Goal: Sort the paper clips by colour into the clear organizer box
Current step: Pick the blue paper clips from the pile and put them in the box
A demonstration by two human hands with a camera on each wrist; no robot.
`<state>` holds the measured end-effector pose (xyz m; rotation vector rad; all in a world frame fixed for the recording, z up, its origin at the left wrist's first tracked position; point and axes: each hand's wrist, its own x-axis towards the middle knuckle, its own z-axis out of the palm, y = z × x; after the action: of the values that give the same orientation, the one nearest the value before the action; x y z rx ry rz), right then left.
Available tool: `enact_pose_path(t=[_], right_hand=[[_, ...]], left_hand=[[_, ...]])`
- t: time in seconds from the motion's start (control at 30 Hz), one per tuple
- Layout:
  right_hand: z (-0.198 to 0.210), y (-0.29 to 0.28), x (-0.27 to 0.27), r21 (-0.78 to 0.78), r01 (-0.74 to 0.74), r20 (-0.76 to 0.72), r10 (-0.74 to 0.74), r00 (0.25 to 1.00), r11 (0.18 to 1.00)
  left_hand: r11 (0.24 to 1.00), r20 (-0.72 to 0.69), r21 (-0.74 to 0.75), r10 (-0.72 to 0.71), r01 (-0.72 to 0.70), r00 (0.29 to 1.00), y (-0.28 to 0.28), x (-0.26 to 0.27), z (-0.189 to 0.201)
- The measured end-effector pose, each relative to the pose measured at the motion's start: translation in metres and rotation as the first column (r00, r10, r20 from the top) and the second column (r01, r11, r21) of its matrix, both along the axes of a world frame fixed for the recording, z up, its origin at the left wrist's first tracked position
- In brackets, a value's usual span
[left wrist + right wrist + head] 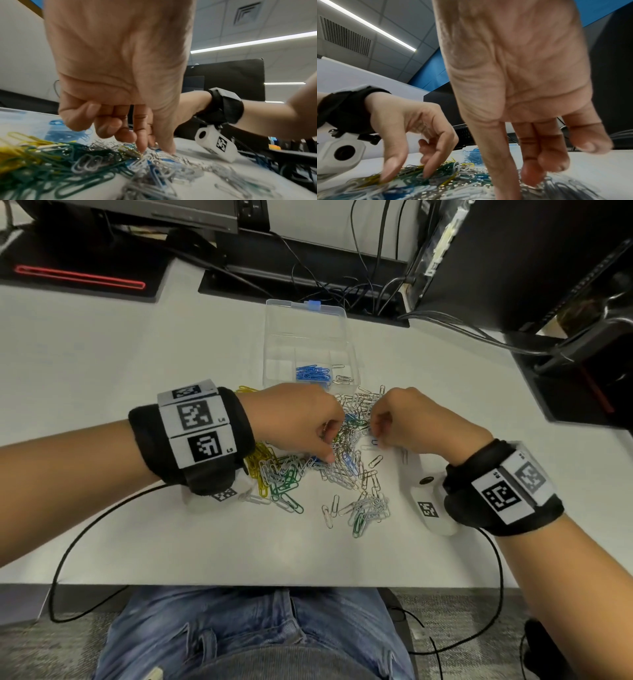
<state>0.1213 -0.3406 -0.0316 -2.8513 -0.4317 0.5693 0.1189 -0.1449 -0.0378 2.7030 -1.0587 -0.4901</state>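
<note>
A mixed pile of paper clips (346,460), silver, blue, green and yellow, lies on the white desk. Behind it stands the clear organizer box (274,350) with its lid open; blue clips (313,373) fill one front compartment and a few silver clips (342,379) lie in the one to its right. My left hand (327,443) (156,150) reaches down with thumb and forefinger apart, tips touching the pile (436,174). My right hand (375,431) (517,189) digs its thumb and fingertips among silver clips; blur hides whether it holds one.
Yellow clips (258,457) and green clips (287,484) lie bunched at the left, and a smaller heap (366,508) sits near the front. Monitor stands, cables (363,292) and a black computer case (548,268) crowd the far and right edges of the desk.
</note>
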Motion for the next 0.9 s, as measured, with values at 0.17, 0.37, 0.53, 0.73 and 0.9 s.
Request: enact_pose_path(t=[0.17,0.37,0.53,0.73,0.9], right_hand=[[-0.002,-0.004,0.003,-0.037,-0.013,0.044,0.014,0.999,0.999],[-0.001,-0.010,0.003,-0.030,-0.018,0.070,0.020,0.997,0.999],[-0.003,-0.010,0.006,-0.073,-0.001,0.042,0.004,0.999,0.997],[0.001,-0.007,0.003,-0.053,-0.024,0.006,0.024,1.000,0.998],[0.003,-0.006,0.002,0.026,-0.025,0.028,0.024,0.999,0.999]], left_hand=[[0.996,0.062,0.090,0.003,-0.009,0.998,0.005,0.006,-0.003],[0.999,0.007,0.006,0.047,-0.047,0.999,0.015,0.010,0.001],[0.998,-0.018,0.060,-0.001,0.002,1.000,0.007,0.003,-0.002],[0.994,0.043,0.094,0.047,-0.051,0.998,0.013,0.005,0.004],[0.989,0.040,0.133,0.053,-0.057,0.998,0.014,-0.002,0.004]])
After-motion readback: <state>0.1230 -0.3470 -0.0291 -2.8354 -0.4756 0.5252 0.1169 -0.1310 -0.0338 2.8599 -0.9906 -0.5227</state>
